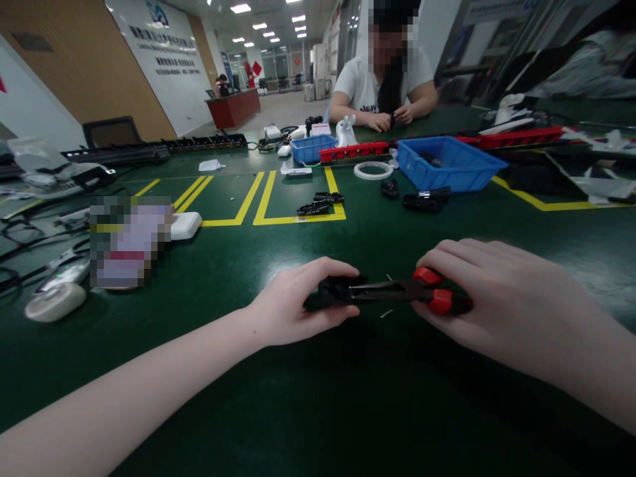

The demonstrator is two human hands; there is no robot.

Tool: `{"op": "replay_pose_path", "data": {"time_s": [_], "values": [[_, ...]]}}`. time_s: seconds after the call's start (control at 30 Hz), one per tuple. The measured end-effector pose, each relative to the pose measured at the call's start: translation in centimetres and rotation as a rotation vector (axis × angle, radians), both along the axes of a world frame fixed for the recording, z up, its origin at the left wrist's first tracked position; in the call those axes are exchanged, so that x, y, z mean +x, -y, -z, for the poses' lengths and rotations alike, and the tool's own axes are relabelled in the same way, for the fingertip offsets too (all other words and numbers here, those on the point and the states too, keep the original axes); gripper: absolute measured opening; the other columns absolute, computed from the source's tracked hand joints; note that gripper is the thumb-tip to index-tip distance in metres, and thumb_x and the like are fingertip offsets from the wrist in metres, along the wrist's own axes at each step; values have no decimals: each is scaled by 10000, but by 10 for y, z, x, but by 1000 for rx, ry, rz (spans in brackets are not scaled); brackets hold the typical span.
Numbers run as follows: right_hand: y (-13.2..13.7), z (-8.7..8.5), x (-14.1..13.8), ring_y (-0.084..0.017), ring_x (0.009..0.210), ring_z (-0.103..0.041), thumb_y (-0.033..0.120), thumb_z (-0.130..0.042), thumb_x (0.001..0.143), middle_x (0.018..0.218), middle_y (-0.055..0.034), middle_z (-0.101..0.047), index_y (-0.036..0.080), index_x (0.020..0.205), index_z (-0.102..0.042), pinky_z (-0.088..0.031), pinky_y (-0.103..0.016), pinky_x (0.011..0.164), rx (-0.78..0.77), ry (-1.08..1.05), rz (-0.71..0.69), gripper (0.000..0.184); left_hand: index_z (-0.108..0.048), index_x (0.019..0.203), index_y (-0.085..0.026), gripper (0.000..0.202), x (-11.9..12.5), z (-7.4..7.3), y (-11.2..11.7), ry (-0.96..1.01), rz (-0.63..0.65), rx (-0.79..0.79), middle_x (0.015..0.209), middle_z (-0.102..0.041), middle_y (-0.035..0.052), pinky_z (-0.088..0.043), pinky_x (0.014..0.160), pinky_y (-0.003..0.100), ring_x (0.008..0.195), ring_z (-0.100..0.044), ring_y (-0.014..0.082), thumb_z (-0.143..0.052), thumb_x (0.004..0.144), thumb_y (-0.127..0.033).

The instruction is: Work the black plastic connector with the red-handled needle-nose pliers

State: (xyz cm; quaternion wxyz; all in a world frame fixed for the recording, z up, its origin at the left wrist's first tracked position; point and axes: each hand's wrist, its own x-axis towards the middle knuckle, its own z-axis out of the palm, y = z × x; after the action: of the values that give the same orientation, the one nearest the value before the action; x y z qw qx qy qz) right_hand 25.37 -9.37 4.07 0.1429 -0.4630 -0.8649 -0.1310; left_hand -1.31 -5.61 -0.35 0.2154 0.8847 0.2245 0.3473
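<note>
My left hand is closed around a small black part resting on the green table. My right hand grips the red handles of a pair of pliers. The pliers' dark jaws reach left and meet the black part between my hands. Tiny white scraps lie on the table beside the jaws.
A blue bin and loose black parts lie further back, near yellow floor-tape lines. A smaller blue bin, a red strip and a white ring sit beyond. A person in a white shirt works opposite. Cables and white devices crowd the left.
</note>
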Motion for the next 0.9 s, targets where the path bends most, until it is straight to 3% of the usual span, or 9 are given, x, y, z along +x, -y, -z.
{"op": "replay_pose_path", "data": {"time_s": [0.27, 0.57, 0.9], "values": [[3, -4, 1, -282, 644, -579, 250, -518, 811, 789, -97, -609, 237, 812, -516, -390, -401, 556, 12, -7, -19, 14, -541, 1219, -184, 325, 0, -2, 1, 19, 22, -38, 1111, -706, 74, -566, 765, 275, 945, -703, 192, -638, 926, -287], [1, -3, 1, -248, 634, -562, 239, -510, 781, 752, -73, -612, 243, 775, -527, -391, -389, 564, -5, 14, -49, 19, -544, 1157, -174, 294, -3, -3, 1, 19, 130, -161, 1000, -688, 66, -535, 695, 283, 841, -669, 189, -612, 900, -299], [1, -1, 1, -227, 667, -564, 283, -505, 794, 777, -69, -640, 230, 794, -566, -402, -357, 597, -10, 22, -82, 80, -569, 1148, -176, 298, -5, -3, 2, -25, 158, -196, 1003, -678, 79, -554, 725, 301, 893, -672, 214, -606, 899, -337]]}}
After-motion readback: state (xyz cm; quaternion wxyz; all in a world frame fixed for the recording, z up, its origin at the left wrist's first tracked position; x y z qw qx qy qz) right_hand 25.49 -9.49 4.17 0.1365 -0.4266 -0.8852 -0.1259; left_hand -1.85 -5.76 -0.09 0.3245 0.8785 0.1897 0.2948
